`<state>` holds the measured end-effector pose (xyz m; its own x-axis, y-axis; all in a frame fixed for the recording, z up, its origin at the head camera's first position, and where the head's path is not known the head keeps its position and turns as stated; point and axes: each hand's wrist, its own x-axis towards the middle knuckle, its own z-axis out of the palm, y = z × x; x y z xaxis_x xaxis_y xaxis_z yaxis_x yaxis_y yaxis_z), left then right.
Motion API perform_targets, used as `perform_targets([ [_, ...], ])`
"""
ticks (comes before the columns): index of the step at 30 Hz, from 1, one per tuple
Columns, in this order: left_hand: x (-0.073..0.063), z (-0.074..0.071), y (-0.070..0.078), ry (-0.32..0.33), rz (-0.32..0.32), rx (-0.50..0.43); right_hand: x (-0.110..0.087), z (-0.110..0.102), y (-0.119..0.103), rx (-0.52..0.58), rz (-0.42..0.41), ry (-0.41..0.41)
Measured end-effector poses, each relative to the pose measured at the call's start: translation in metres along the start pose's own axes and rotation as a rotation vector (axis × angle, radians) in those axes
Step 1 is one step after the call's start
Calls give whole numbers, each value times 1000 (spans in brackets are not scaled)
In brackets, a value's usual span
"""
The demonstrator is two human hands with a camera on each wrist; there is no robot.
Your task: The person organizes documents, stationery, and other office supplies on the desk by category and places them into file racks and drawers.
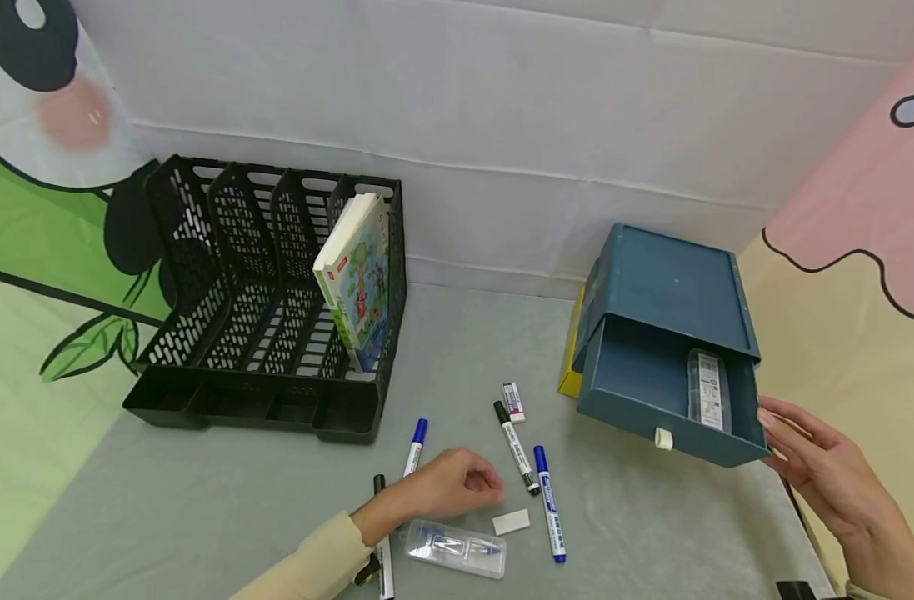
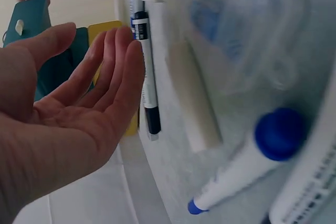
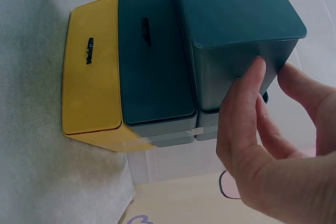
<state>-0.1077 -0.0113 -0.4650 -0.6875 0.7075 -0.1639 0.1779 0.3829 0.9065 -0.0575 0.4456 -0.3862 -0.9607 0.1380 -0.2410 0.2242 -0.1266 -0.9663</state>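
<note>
Grey tabletop (image 1: pixel 471 333), blue cabinet (image 1: pixel 681 279) at right, its top drawer (image 1: pixel 644 371) smooth, open-topped, pulled out, right hand (image 1: pixel 831 467) pinching its side wall, left hand (image 1: pixel 452 483) loosely curled, holding nothing, near clear case (image 1: pixel 455 548), white eraser (image 1: pixel 511 522); smallest, the drawer's cream knob (image 1: pixel 663 438).

Blue top drawer (image 1: pixel 617 404) slid well out of its blue housing (image 1: pixel 677 279), small white knob (image 1: pixel 663 438) on the front; a clear white-labelled case (image 1: pixel 708 392) lies inside, near the right-hand wall. On the grey worktop (image 1: pixel 636 533), an oblong plastic case (image 1: pixel 457 548), see-through, lies flat, blue shapes showing inside. Just past that case's far right corner, a small plain white block (image 1: pixel 511 522) lies flat, right end angled slightly away.
</note>
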Motion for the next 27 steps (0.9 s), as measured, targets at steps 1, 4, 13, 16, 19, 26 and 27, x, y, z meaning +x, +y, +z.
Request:
perform_targets([
  [1, -2, 1, -3, -10, -4, 9, 0, 0, 0, -1, -1, -1],
  [4, -9, 1, -8, -47, -3, 21, 0, 0, 0, -5, -3, 2],
  [13, -24, 1, -17, -143, -25, 19, 0, 0, 0, -7, 8, 4],
  [16, -26, 4, -18, -140, -13, 101, 0, -1, -1, 6, 2, -10],
  [19, -28, 8, -19, -121, -5, 185, 1, -1, -1, 17, -7, -22],
  [26, -29, 12, -17, -119, -9, 254, 1, -1, 0, 5, 6, -3],
  [27, -29, 12, -16, -124, -11, 250, 1, -1, 0, 4, 7, 0],
])
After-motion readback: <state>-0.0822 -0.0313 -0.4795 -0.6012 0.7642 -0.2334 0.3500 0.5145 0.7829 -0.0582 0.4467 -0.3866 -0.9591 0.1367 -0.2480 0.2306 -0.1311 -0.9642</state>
